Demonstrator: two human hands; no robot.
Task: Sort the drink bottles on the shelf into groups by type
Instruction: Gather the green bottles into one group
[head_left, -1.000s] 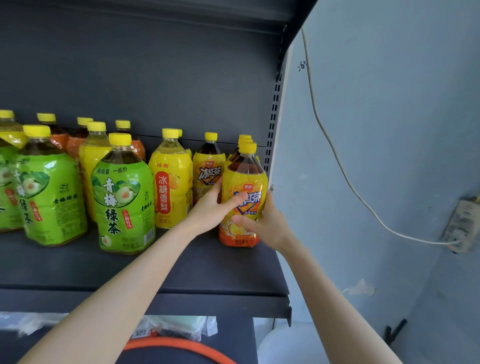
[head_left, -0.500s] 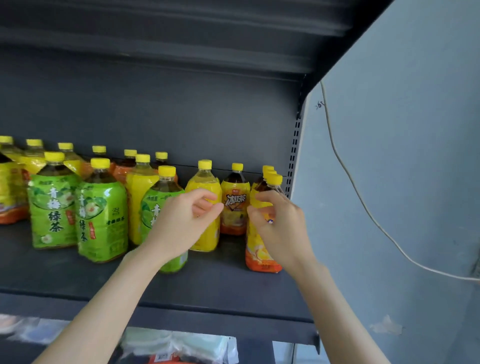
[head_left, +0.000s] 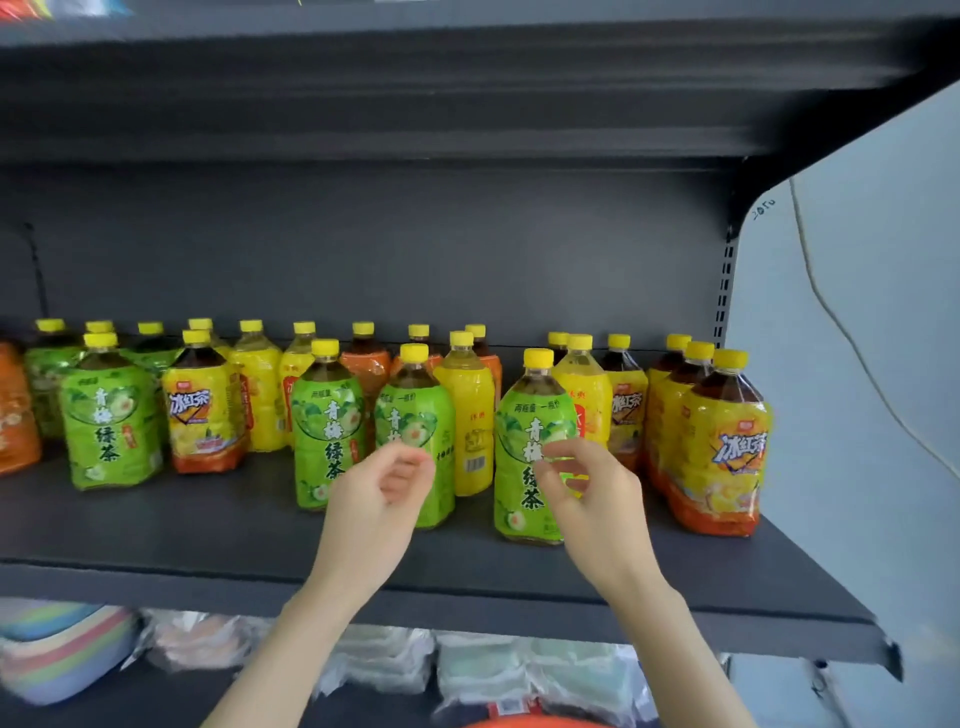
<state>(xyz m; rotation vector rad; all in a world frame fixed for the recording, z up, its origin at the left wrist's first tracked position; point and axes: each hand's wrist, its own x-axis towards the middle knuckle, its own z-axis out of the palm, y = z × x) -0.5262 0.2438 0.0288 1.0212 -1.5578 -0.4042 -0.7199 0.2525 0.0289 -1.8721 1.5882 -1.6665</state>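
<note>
**Nearest.** Left hand (head_left: 382, 499): raised before the shelf, fingers loosely curled toward the thumb, nothing in it. Right hand (head_left: 587, 499): level with the left, fingers half-spread and blurred, likewise holding nothing. Its fingertips overlapped the label of the stray green-tea bottle (head_left: 522, 415); whether they touched could not be told. Both hands appeared poised to pick, and the right was better placed to take that bottle.

**Shelf** (head_left: 208, 551): dark metal.

**Front row.** The stray green-tea bottle stood alone, upright, near the front edge. Two matching green bottles (head_left: 324, 421) stood side by side just to its left, which is probably where it belongs. A further green one (head_left: 106, 415) stood well apart toward the left end, next to a lone iced-tea bottle (head_left: 205, 410).

**Right end.** Iced-tea group (head_left: 724, 441): several bottles lined front to back against the upright, apparently already sorted.

**Behind.** Yellow pear-drink bottles (head_left: 470, 415) and orange-labelled bottles (head_left: 366, 364) were mixed along the back, all upright with yellow caps.

**Assessment.** The sorting looked only partly done, with green and iced tea both split between the two ends.
</note>
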